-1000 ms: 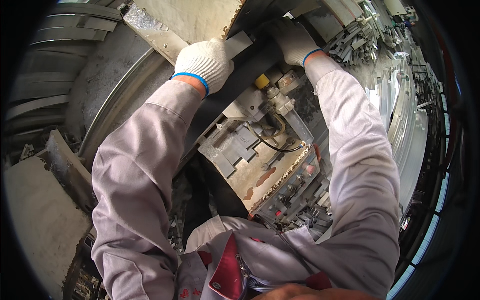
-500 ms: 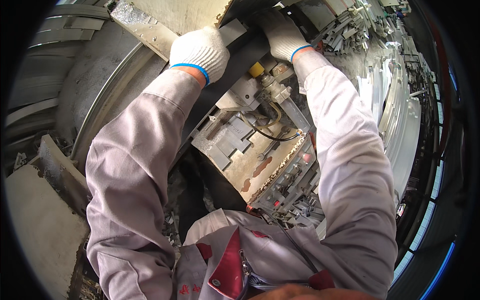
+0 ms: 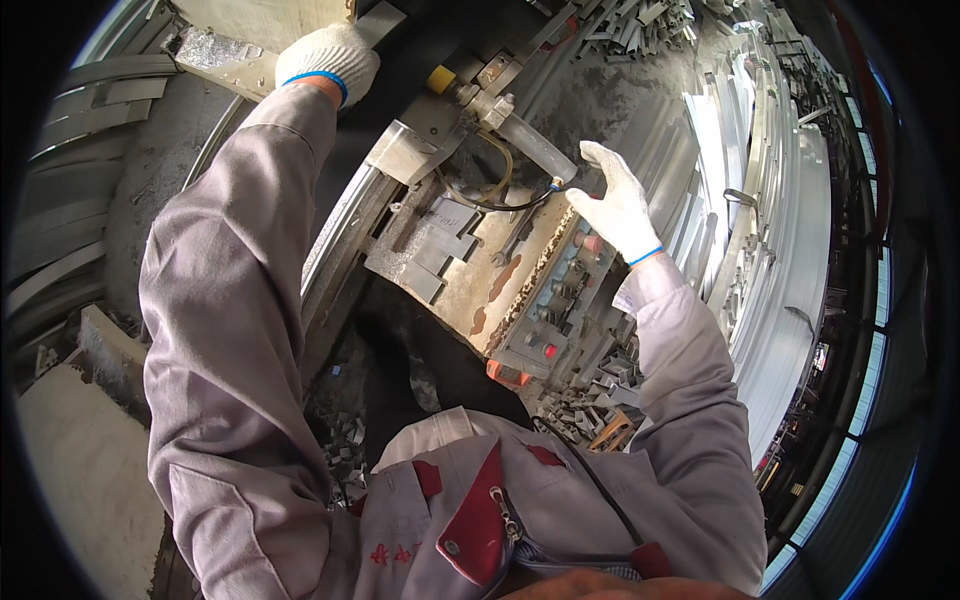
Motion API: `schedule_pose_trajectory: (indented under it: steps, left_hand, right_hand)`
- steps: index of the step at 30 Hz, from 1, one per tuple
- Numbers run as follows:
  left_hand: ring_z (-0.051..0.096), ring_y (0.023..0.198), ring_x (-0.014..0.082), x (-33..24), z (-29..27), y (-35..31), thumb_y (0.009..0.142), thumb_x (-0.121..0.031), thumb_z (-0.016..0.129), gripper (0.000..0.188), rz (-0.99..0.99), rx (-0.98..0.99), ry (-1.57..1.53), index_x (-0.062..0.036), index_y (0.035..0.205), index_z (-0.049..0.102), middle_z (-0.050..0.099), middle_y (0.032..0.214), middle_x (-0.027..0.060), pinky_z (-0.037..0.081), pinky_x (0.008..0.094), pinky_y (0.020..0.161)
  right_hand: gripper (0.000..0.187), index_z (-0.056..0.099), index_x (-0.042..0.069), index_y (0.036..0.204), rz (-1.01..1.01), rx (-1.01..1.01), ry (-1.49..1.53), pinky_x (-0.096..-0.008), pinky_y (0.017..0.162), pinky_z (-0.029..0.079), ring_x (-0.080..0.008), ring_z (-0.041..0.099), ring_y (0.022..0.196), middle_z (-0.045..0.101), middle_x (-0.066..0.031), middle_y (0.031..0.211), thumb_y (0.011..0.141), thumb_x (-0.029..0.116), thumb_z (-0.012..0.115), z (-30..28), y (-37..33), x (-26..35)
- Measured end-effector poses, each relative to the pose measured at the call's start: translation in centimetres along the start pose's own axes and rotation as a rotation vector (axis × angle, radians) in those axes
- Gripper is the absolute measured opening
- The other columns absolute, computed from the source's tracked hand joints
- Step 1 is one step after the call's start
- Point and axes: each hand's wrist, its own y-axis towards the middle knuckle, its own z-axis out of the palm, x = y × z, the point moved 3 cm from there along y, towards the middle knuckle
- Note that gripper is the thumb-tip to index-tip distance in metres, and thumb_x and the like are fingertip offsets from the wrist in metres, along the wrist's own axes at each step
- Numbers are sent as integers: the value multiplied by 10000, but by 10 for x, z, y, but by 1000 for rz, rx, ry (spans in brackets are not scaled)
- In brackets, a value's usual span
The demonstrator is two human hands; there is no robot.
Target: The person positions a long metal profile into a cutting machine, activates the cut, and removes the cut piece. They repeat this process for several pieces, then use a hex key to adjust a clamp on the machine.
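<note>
My left hand (image 3: 328,65), in a white knit glove with a blue cuff, is closed at the upper left. A short grey metal bar (image 3: 380,22) sticks out from its far right side; the fingertips are hidden. My right hand (image 3: 620,205), gloved alike, is held apart from anything, thumb and fingers spread, with nothing between them. It hovers just right of the machine's control panel (image 3: 545,340), which has red buttons. Left of it are the machine's cream, worn top (image 3: 455,305), a wrench (image 3: 512,242) and a metal cylinder (image 3: 535,145) with hoses.
Long silvery metal profiles (image 3: 770,270) are stacked along the right. Short offcuts (image 3: 640,25) pile up at the far side, with more scraps (image 3: 580,415) near my body. A pale, worn panel (image 3: 85,470) stands at the lower left.
My right hand has come away from the dark part at the far side, moving nearer and opening. My left hand remains by the grey bar, while the whole view has shifted.
</note>
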Motion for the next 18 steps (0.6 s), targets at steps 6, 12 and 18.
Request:
schedule_pose_trajectory:
  steps: [6,12,18]
  left_hand:
    - [764,1157,438,-3,-1,-1,1034,-474,607,561,-74,6,63,11,1289,729,801,1181,268,587,523,1013]
    - [727,1269,417,-7,3,-10,1042,-472,597,534,-210,-92,197,-82,1387,716,786,1313,205,575,509,1066]
    - [758,1171,416,-25,-1,-29,1083,-532,601,541,-291,-190,340,-119,1426,665,804,1211,211,589,538,975]
  right_hand:
    - [681,624,60,1435,93,407,-156,-469,1055,558,-385,737,1218,770,-224,1232,861,365,831,45,74,26]
    - [524,703,17,1254,9,556,-28,-480,985,579,-409,759,1102,780,-246,1163,900,401,743,51,93,20]
    - [489,678,10,1302,-75,464,-2,-512,1042,585,-446,755,1184,780,-284,1211,935,329,723,52,89,13]
